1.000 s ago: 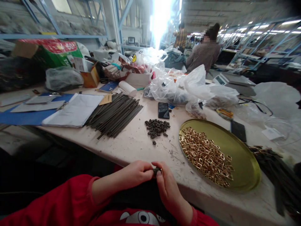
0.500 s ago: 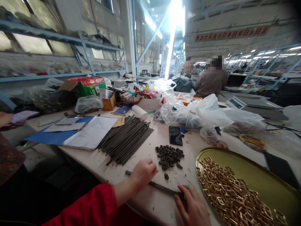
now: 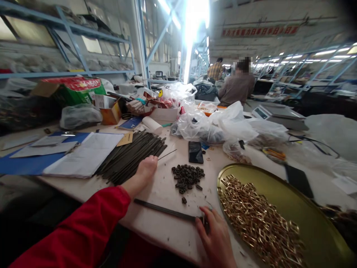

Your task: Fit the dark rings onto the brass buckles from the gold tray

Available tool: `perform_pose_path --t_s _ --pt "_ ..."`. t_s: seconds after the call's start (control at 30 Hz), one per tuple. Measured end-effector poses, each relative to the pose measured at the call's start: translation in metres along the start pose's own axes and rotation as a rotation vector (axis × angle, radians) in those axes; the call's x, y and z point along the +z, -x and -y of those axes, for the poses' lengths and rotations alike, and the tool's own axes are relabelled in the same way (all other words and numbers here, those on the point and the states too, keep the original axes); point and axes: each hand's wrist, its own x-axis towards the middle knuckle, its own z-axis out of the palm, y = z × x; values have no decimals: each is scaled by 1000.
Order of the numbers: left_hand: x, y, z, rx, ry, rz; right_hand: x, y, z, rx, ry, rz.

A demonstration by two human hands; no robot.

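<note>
My left hand (image 3: pixel 145 168) reaches out to the near end of a pile of long dark strips (image 3: pixel 131 154). Its fingers are curled on one thin strip (image 3: pixel 168 153) whose tip sticks out to the right. My right hand (image 3: pixel 216 238) rests at the table's near edge, fingers pinched on the right end of a single dark strip (image 3: pixel 164 210) that lies flat in front of me. A small heap of dark loops (image 3: pixel 187 176) sits between the two hands, with one loose loop (image 3: pixel 184 200) just above the flat strip.
A round gold tray (image 3: pixel 312 216) with a heap of gold buckles (image 3: pixel 256 219) lies at the right. A black phone (image 3: pixel 195 152), plastic bags (image 3: pixel 223 124), papers (image 3: pixel 86 156) and boxes crowd the table. A person (image 3: pixel 237 87) works at the far end.
Both hands rose from my lap, where they held a small dark piece. A strip now lies on the table under my right hand. My left hand has moved forward to the strip pile.
</note>
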Motion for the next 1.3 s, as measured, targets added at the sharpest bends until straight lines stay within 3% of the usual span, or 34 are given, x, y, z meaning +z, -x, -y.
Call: perform_pose_path --t_s 0.13,0.2,0.27,0.37,0.43,0.5,0.57,0.67,0.8,1.0,1.3 --pt "-27 71 -22 268 74 -22 -21 -1 21 257 -449 -51" --pt "-36 113 -34 562 140 -19 -32 -5 31 398 -701 -21" --pt "-44 146 -43 683 260 -6 -40 -8 41 510 -860 43" --pt "-54 168 -54 514 664 137 -43 -11 55 539 -973 188" --pt "-59 167 -60 350 1003 398 -40 -15 63 470 -998 313" --pt "-61 160 -64 188 1259 675 -38 -23 65 351 -869 397" --pt "-59 154 -65 4 1409 815 -36 -36 61 210 -573 368" --pt "-50 149 -61 -234 1579 812 -35 -61 45 82 -195 264" --pt "-37 142 -53 -385 1779 817 -19 -87 28 11 -29 299" --pt "-28 131 -54 -478 1877 873 14 -104 21 -26 125 382" --pt "-29 132 -55 -484 1864 887 18 -109 14 -4 60 438"
